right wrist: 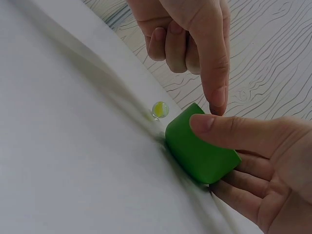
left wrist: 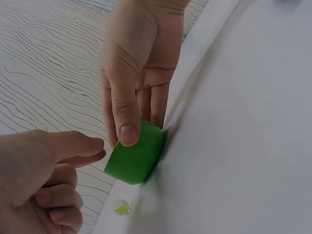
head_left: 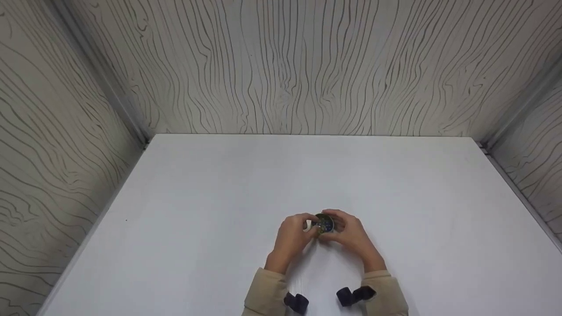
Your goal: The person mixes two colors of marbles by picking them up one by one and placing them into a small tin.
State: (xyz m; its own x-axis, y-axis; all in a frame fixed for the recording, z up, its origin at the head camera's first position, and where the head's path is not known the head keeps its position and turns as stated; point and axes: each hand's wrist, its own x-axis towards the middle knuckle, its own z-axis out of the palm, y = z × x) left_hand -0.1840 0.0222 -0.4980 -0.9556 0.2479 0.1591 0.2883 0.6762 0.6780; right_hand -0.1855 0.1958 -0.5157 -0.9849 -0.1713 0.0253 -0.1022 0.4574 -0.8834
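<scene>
My right hand (head_left: 351, 232) grips a small green bowl (right wrist: 195, 151) low over the white table, thumb on its near side and the other fingers round the far side. In the head view the bowl's mouth faces up, with several small blue, shiny marbles (head_left: 326, 225) inside. My left hand (left wrist: 44, 180) is at the opposite side of the rim, thumb and index finger reaching over it, the other fingers curled in. I cannot tell whether those fingertips pinch a marble. A clear glass marble (right wrist: 160, 109) with a yellow swirl lies on the table beside the bowl.
The white table (head_left: 210, 184) is bordered by panels (head_left: 281, 66) with a wood-grain line pattern at the back and sides. Dark wrist mounts (head_left: 351, 296) stick out from the tan sleeves (head_left: 265, 292) near the front. A tiny dark speck (head_left: 126, 220) marks the left of the tabletop.
</scene>
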